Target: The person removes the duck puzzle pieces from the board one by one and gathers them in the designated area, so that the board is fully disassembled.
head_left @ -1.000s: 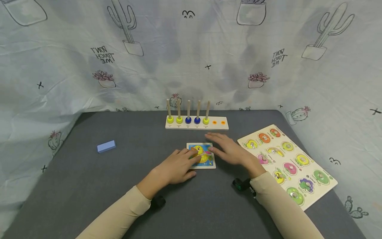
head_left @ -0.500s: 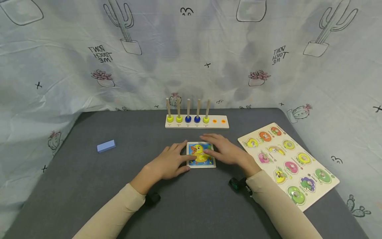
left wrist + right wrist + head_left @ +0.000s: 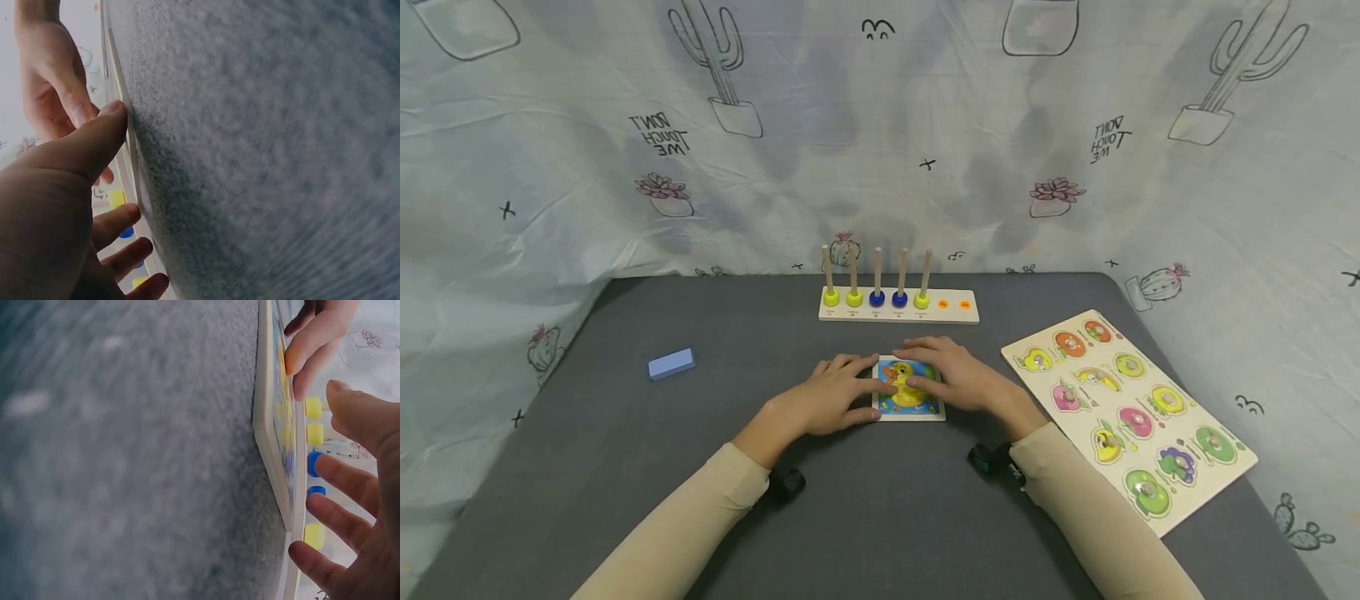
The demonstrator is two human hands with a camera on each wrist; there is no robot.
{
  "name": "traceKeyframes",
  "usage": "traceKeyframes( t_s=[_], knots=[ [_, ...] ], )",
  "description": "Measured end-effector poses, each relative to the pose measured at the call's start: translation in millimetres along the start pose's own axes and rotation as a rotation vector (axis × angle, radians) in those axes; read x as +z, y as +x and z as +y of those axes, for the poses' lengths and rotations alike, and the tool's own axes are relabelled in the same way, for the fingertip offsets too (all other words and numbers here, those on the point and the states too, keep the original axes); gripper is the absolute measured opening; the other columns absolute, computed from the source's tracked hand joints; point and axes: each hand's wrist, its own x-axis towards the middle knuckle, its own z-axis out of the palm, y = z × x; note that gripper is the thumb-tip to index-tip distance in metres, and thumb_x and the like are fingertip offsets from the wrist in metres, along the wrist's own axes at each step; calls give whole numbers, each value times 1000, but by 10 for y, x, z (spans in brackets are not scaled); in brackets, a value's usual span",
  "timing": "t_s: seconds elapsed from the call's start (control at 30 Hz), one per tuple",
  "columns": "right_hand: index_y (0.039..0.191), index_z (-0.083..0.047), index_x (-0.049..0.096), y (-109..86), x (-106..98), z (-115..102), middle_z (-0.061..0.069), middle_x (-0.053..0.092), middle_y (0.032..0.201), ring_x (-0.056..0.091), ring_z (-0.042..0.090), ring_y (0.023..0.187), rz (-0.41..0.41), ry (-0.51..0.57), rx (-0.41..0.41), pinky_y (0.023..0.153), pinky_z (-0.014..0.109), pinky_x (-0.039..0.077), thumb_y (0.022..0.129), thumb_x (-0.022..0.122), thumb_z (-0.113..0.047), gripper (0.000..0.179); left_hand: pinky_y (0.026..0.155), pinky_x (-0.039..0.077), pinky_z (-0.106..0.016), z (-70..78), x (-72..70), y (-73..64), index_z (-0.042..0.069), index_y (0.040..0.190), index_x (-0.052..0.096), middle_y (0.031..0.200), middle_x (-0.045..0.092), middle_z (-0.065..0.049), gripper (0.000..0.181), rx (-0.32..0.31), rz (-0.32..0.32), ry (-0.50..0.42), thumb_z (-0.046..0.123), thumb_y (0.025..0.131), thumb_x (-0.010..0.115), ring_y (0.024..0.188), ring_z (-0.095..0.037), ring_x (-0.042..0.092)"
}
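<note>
A small square duck picture puzzle (image 3: 912, 400) with a pale frame lies flat on the grey table, centred in the head view. At its left side is my left hand (image 3: 822, 401), index finger stretched over the picture and thumb by the lower left edge. My right hand (image 3: 958, 377) spreads over the puzzle's upper right part, thumb reaching across the duck and covering some of it. In the right wrist view, the puzzle's pale frame (image 3: 269, 434) stands beside the right hand's spread fingers. Neither hand grips anything.
Behind the puzzle stands a peg board (image 3: 955, 317) with yellow and blue rings on several upright pegs. A fruit knob-puzzle board (image 3: 1197, 495) lies beside the right forearm. At the left sits a blue block (image 3: 672, 364). A printed cloth hangs behind the table.
My left hand has drawn back leftward from the picture to its left edge, uncovering more of the duck. My right hand has shifted slightly left, further over the puzzle.
</note>
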Motion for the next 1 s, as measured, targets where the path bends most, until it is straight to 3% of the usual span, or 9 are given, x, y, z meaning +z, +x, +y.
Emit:
traceKeyframes(
  t_s=[0.5, 0.7, 1.0],
  knots=[
    [144, -14, 61, 115, 17, 20, 6, 59, 144, 54, 27, 128, 22, 61, -32, 106, 51, 45, 103, 65, -29, 44, 111, 27, -63, -85, -32, 51, 42, 147, 56, 170, 22, -12, 50, 3, 0, -85, 53, 99, 63, 151, -38, 25],
    [143, -12, 62, 165, 16, 32, 5, 63, 132, 64, 21, 108, 2, 129, -36, 91, 42, 53, 102, 67, -22, 42, 110, 28, -61, -98, -41, 56, 44, 147, 56, 169, 23, -11, 50, 0, -5, -80, 54, 98, 63, 150, -37, 26],
    [141, -15, 65, 223, 16, 63, 3, 63, 111, 52, 11, 85, -19, 114, -44, 74, 32, 47, 101, 69, -22, 41, 109, 28, -61, -137, -36, 65, 46, 147, 54, 170, 20, -12, 50, 25, -13, -70, 54, 98, 62, 151, -36, 24]
  ],
)
